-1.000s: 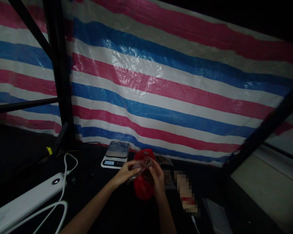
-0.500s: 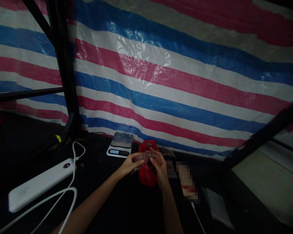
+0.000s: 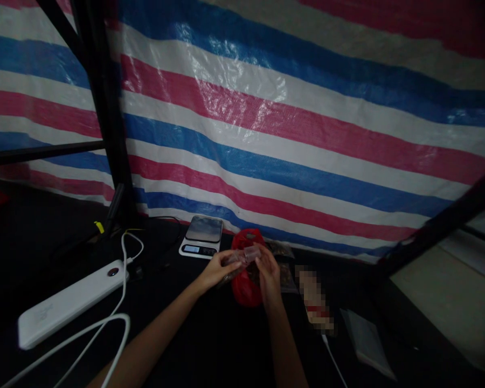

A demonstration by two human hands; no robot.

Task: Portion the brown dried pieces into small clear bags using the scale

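My left hand [image 3: 219, 272] is closed on a small clear plastic bag [image 3: 235, 258] with something dark in its lower part. My right hand [image 3: 269, 272] pinches a small clear plastic piece [image 3: 251, 253] at the bag's mouth. Whether that piece is a little cup or part of the bag, I cannot make out. Both hands are above a red plastic bag [image 3: 246, 293], which stands open with dark contents partly hidden by my right fingers. Behind my left hand is a white kitchen scale [image 3: 202, 233] with a lit display.
Filled clear bags [image 3: 286, 277] lie right of the red bag. Farther right are a blurred-out object [image 3: 313, 296] on a white cable and a stack of flat clear bags [image 3: 366, 339]. A white power bank [image 3: 73, 304] with looping cable lies left. Striped sheeting [image 3: 267, 156] hangs behind.
The small clear piece between my hands has tilted and shows more plainly above my right fingertips. My hands stay over the red bag. The whole view has shifted slightly.
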